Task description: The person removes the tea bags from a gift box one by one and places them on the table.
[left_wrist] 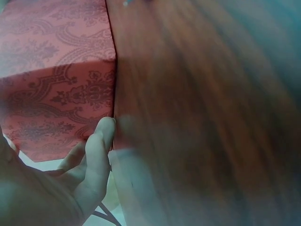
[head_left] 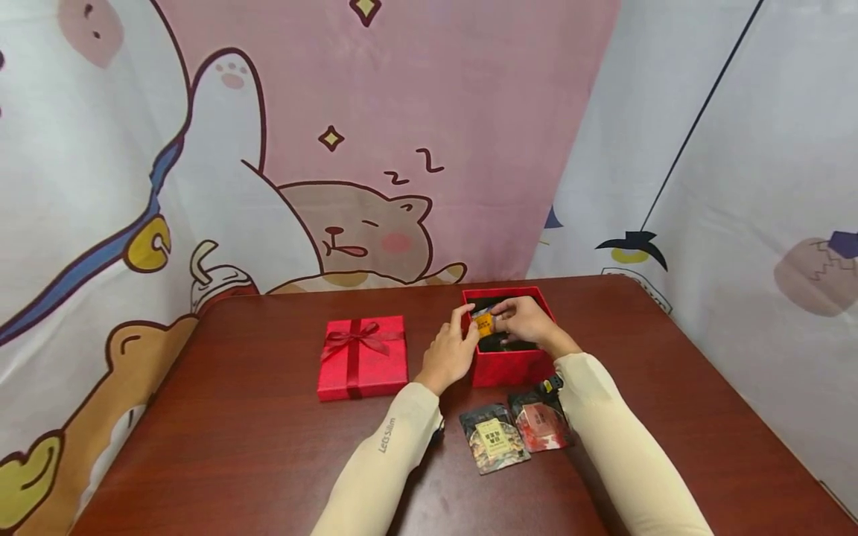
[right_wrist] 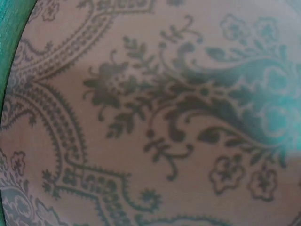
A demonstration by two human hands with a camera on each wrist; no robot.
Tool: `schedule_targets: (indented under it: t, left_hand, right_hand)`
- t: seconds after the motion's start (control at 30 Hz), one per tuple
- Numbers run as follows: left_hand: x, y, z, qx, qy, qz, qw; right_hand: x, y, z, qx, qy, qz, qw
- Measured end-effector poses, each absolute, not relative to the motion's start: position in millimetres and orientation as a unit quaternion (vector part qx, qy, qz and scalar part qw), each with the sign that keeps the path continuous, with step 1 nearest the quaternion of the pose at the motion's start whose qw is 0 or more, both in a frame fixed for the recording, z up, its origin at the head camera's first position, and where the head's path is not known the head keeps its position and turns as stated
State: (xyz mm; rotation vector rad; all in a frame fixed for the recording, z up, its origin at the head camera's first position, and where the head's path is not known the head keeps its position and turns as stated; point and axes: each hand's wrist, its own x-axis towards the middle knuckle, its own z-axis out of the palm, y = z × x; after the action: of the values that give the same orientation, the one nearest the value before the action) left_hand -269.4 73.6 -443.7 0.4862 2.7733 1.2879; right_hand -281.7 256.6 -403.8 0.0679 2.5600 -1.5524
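Observation:
A red gift box (head_left: 512, 366), its top uncovered, stands near the back of the table. My left hand (head_left: 447, 356) holds its left wall by the rim; in the left wrist view, bent fingers (left_wrist: 96, 157) lie beside the patterned wall. My right hand (head_left: 526, 320) reaches inside from the right and pinches a yellow-orange packet (head_left: 483, 324) near the left inner wall. My left thumb is close to that packet. Dark contents show below the right hand, too shadowed to tell. The right wrist view shows only box wall (right_wrist: 141, 94), with no hand visible.
The red lid (head_left: 378, 376) with a ribbon bow lies left of the box. Two flat printed pouches, one with a cream label (head_left: 494, 439) and one with a red label (head_left: 541, 428), lie in front of it. A cartoon curtain (head_left: 429, 112) hangs behind the brown table (head_left: 268, 447).

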Motion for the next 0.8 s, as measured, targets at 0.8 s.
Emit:
schedule_targets:
  t: [0.8]
  left_hand:
    - [-270,75,-444,0.153,0.900,0.407,0.020]
  right_hand:
    - [-268,259,-389,0.025,0.854,-0.518,0.048]
